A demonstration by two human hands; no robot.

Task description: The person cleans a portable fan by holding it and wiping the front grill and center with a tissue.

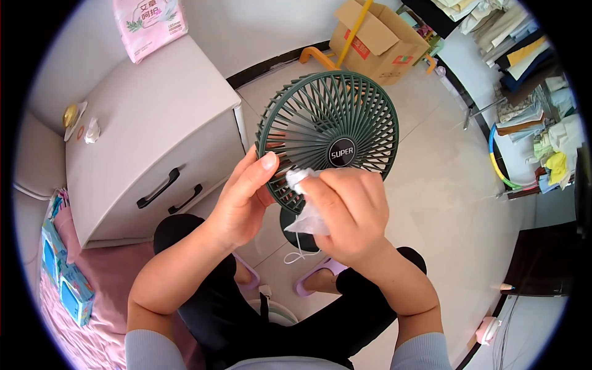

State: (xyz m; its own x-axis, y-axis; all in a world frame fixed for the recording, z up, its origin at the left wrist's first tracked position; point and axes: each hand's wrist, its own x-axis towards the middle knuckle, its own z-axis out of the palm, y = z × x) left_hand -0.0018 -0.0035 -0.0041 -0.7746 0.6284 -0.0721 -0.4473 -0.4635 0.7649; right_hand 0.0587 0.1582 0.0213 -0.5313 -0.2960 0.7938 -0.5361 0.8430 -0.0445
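Note:
A dark green fan point(342, 152) with a round slatted grille and a "SUPER" badge is held up in front of me, its face toward me. My left hand point(243, 194) grips the grille's left rim, thumb on the front and fingers behind. In my right hand point(351, 213) a crumpled white tissue point(306, 213) is pinched, its tip pressed against the lower left slats. The fan's dark round base point(288, 231) shows partly below the grille, behind the tissue. A thin white cord hangs under it.
To the left stands a white bedside cabinet point(154, 117) with black handles, carrying a pink package point(151, 28) and a small crumpled tissue point(92, 131). A cardboard box point(382, 46) sits on the tiled floor at the back. Clothes hang on a rack point(478, 111) at right. Blue tissue packs point(75, 295) lie on the pink bed.

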